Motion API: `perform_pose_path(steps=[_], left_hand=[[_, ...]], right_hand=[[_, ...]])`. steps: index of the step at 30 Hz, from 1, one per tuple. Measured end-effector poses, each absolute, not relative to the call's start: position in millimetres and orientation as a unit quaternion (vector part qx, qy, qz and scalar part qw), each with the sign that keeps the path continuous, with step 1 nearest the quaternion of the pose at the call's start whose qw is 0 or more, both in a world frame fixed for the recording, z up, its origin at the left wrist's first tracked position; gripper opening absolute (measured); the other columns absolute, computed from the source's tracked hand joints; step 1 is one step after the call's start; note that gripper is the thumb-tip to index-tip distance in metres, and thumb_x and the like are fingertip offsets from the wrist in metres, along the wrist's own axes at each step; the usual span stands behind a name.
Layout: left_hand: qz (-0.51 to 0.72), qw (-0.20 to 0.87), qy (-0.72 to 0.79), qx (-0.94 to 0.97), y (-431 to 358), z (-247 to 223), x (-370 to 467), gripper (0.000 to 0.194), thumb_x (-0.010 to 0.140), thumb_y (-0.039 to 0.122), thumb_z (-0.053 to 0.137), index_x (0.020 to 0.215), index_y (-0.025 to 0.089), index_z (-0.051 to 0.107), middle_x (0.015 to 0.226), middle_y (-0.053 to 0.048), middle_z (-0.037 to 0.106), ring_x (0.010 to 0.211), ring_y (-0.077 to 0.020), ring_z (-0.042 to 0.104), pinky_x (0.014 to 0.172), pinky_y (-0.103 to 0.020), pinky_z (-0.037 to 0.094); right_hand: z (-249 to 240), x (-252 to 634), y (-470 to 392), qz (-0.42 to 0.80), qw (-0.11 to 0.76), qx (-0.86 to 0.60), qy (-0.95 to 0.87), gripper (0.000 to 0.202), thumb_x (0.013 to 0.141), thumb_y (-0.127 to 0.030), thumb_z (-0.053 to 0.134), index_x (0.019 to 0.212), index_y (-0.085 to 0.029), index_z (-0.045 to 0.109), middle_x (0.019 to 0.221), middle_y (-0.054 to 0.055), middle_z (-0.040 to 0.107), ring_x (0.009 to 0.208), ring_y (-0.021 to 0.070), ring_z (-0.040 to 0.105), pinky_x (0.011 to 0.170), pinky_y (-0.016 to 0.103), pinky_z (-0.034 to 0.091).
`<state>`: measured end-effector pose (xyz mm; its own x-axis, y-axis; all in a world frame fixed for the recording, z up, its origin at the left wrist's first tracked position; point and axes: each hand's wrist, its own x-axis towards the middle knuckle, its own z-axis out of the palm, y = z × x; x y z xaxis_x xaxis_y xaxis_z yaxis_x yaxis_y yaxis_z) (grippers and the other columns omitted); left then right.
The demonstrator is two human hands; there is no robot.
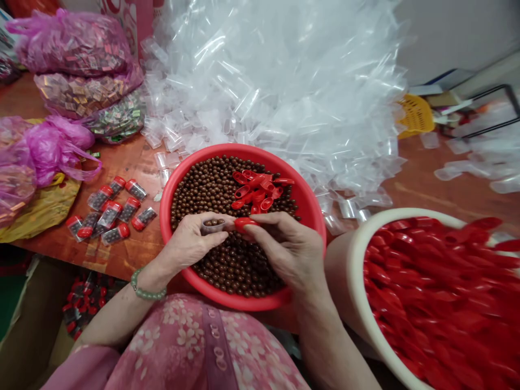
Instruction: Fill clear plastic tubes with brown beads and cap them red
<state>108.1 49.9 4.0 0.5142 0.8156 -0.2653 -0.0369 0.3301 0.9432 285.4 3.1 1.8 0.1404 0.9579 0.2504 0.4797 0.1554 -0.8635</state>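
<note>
My left hand [190,238], a green bead bracelet at its wrist, is closed around a small clear plastic container [212,227] with brown balls inside. Between the fingers of my right hand [284,241] is a red cap [246,223], close to the container's end; I cannot tell whether they touch. Both hands are over a red basin [244,151] filled with round brown balls [239,271]. A small heap of red caps [260,190] lies on the balls, beyond my hands.
Left on the table are several filled, red-capped containers [109,214] and pink bags [81,49] of small packets. A large pile of clear containers [276,81] rises behind the basin. At right stands a cream bucket [353,260] of red caps; a box [36,314] sits below left.
</note>
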Motion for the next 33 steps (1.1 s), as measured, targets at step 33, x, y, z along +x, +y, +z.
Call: perform_pose_path(steps=[33], left_hand=[[0.177,0.85,0.254,0.426,51.3,0.0,103.1,0.046,0.065,0.054,0.079,0.063,0.013,0.059,0.055,0.002,0.056,0.048,-0.0066,0.05,0.048,-0.021,0.039]], right_hand=[[9.4,260.7,8.1,0.257,0.48,-0.516,-0.661,0.008,0.088,-0.02,0.062,0.095,-0.023,0.063,0.093,0.003,0.072,0.084,0.0156,0.069,0.076,0.03,0.056]])
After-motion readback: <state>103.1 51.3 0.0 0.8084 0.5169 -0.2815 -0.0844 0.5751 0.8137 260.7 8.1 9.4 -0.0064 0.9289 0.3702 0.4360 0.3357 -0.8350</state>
